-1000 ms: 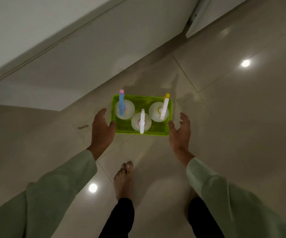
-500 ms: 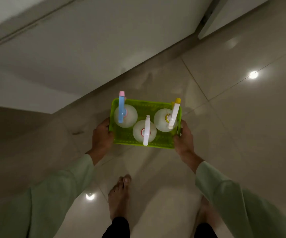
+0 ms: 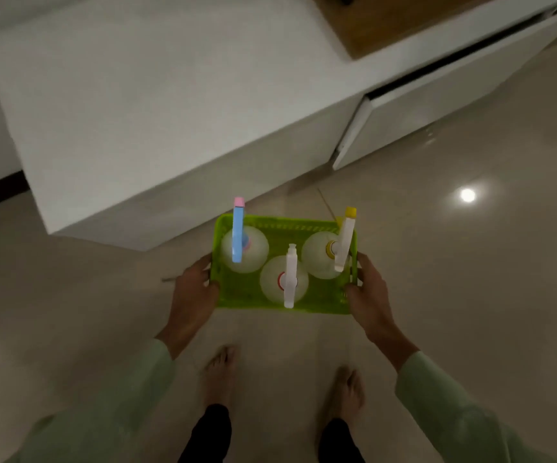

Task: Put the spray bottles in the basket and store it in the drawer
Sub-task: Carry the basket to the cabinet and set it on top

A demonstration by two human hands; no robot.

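Above the floor (image 3: 471,295), the green basket (image 3: 253,297) with three spray bottles (image 3: 284,279) is grasped at both ends by the left hand (image 3: 192,295) and right hand (image 3: 369,292). It should be kept level and carried to the drawer (image 3: 437,108), which stands ajar.

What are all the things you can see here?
basket: 1, bright green, held above the floor between both hands
spray bottles: 3, whitish, standing in the basket; blue sprayer left, white sprayer middle, white yellow-tipped sprayer right
cabinet: 1, white, behind the basket
drawer: 1, white, slightly open, upper right
floor: glossy beige tiles
left hand: on basket's left edge
right hand: on basket's right edge
bare feet: 2, below
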